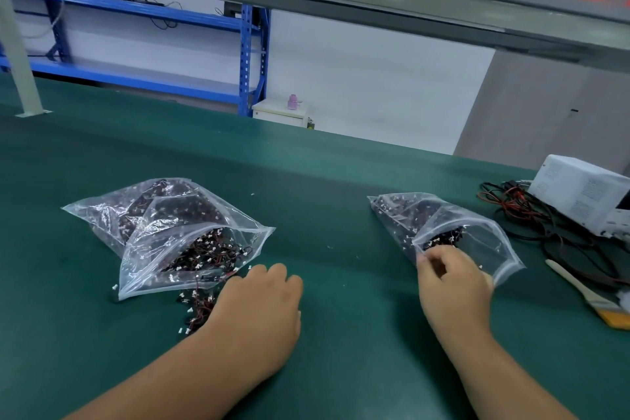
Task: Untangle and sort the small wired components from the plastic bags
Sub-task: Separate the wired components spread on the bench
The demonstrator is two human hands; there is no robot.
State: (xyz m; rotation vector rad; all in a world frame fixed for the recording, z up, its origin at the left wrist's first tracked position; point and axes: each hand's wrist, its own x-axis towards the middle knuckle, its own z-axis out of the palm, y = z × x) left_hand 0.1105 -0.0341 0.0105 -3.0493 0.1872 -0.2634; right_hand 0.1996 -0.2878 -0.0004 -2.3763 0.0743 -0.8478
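Observation:
Two clear plastic bags (163,228) lie overlapped on the green table at the left, full of small black-and-red wired components with white connectors. A loose tangle of these components (199,305) spills from the front bag's mouth. My left hand (259,303) lies over the tangle's right end with curled fingers; the fingertips are hidden. A third clear bag (439,218) with the same components lies to the right. My right hand (450,280) is at its open mouth, fingers curled on the bag's edge.
A white box-shaped device (583,193) stands at the right edge with black and red cables (531,218) coiled in front of it. A brush (586,293) with a pale handle lies near the right edge. A grey post (20,54) stands at the back left.

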